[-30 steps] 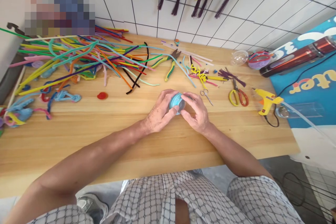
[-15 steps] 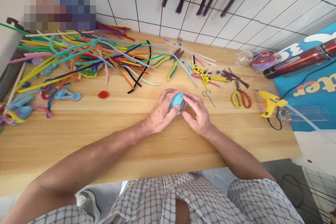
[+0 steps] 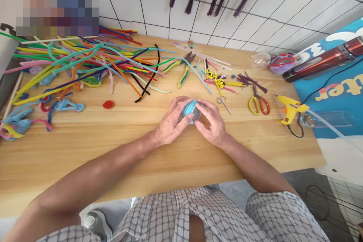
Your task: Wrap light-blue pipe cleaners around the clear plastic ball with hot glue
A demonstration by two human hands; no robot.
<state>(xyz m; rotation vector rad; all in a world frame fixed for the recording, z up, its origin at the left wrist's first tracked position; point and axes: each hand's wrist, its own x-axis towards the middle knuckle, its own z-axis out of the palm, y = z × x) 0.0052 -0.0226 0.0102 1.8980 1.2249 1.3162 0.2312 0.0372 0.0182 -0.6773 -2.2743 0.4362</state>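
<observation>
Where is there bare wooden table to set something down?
Bare wood lies between the flat round red piece and left forearm, and between the yellow plastic glue gun and right forearm. Crowded: far left, under multicoloured fuzzy stems, and beyond the held clear-and-blue round object, around the green-and-yellow metal pliers.

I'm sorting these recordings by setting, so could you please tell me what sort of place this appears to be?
Probably a handicraft workspace, perhaps a small studio: heaped colourful pipe cleaners, a yellow glue gun and green-and-yellow pliers lie on one wooden table.
</observation>
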